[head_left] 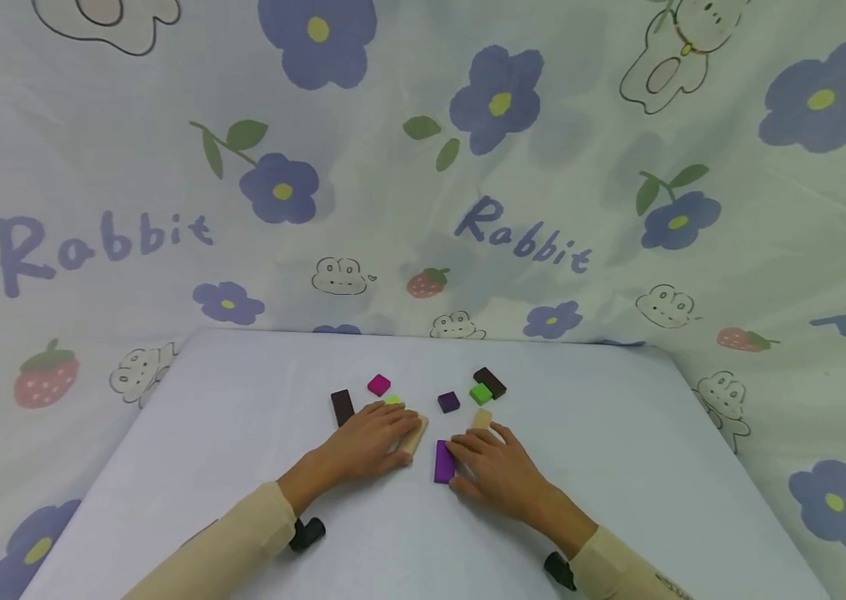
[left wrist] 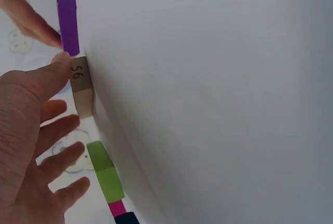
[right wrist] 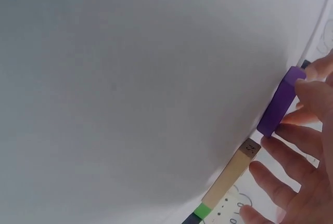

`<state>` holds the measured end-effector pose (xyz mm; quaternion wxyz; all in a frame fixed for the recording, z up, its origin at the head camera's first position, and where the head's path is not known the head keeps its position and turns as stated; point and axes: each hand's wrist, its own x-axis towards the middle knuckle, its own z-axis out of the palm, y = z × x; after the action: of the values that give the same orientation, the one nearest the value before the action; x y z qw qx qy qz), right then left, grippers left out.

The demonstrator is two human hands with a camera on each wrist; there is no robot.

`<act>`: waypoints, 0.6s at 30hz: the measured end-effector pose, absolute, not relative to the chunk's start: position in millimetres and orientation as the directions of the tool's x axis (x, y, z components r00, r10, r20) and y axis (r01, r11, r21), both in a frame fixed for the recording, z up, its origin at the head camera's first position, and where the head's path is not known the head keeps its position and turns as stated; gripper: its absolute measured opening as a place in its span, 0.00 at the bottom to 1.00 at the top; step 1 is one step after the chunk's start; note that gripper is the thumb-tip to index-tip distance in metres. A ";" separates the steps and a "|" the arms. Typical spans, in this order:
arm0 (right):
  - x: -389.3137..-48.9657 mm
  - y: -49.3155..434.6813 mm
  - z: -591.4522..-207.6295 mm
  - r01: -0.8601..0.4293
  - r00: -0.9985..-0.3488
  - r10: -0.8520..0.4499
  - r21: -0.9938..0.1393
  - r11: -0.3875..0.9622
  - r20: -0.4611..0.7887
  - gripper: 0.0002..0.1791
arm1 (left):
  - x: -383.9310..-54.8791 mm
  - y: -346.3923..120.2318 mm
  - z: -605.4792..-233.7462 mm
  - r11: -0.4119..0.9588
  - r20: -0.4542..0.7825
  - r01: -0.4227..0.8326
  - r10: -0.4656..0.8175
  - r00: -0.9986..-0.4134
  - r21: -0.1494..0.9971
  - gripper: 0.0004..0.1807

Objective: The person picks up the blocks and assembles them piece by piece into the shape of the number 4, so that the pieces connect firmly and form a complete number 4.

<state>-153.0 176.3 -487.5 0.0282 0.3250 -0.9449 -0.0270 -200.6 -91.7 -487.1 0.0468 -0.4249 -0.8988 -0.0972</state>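
Note:
My left hand [head_left: 368, 442] is at a pale wooden block [head_left: 415, 435], thumb at its near end and fingertips by its far end. In the left wrist view, dark printed digits mark one end of this block [left wrist: 81, 86]. The right hand [head_left: 503, 473] holds a purple block [head_left: 444, 461] lengthwise between thumb and fingers; in the right wrist view the thumb lies at the purple block's [right wrist: 280, 103] upper end. Just beyond the right fingers lies a second pale block [head_left: 482, 418]. A yellow-green block [head_left: 392, 400] peeks out past the left fingers, partly hidden.
Farther back on the white table [head_left: 257, 392] lie a magenta block [head_left: 379, 384], a dark purple block [head_left: 448, 402] and a green block [head_left: 481, 393] against a dark brown block [head_left: 492, 382]. Another dark brown block [head_left: 342, 407] lies left of the left hand. Printed fabric [head_left: 392, 208] hangs behind.

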 end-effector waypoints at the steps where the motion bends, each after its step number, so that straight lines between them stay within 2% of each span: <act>1: -152.1 176.3 -487.5 -0.616 -0.785 -0.619 0.066 0.785 0.039 0.32 | -201.7 -90.2 -487.3 0.624 0.160 0.770 0.753 -0.638 0.136 0.31; 7: -145.7 176.1 -486.9 -0.627 -0.777 -0.628 0.041 0.778 0.045 0.31 | -205.5 -85.5 -487.8 0.621 0.155 0.778 0.762 -0.628 0.100 0.31; 18: -141.8 177.5 -488.1 -0.639 -0.762 -0.641 0.048 0.767 0.095 0.30 | -209.3 -90.3 -486.8 0.639 0.095 0.760 0.755 -0.649 0.117 0.30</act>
<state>-141.8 177.5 -488.1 0.0530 0.3410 -0.9385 -0.0065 -209.3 -90.3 -486.8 0.0185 -0.4186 -0.9050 -0.0732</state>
